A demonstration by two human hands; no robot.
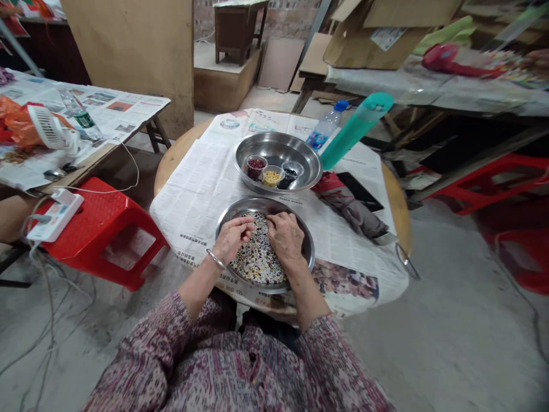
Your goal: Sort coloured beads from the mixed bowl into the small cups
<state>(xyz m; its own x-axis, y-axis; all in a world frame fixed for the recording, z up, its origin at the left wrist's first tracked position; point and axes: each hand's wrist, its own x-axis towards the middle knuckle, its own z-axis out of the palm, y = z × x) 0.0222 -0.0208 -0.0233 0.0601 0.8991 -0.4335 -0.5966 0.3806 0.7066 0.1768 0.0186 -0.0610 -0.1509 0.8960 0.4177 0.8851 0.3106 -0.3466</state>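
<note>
A steel basin (307,264) in front of me holds a spread of mixed beans and grains (260,260), white with dark red, yellow and black ones. Over its left side is my left hand (235,237), wearing a silver bangle (215,259); its thumb and fingers are drawn together, and anything between them is too small to make out. My right hand (286,236) is bent down at the right of the mix, fingers curled, fingertips at the grains. Behind stands a second steel basin (278,142) with a cup of red beans (256,165), a cup of yellow kernels (273,176) and a cup of black beans (290,174).
Newspaper (184,197) covers the round table. Right of the basins are a folded umbrella (349,206), a dark tablet (362,191), a green tube (355,131) and a plastic bottle (323,126). A red stool (103,234) with a power strip (55,216) stands left.
</note>
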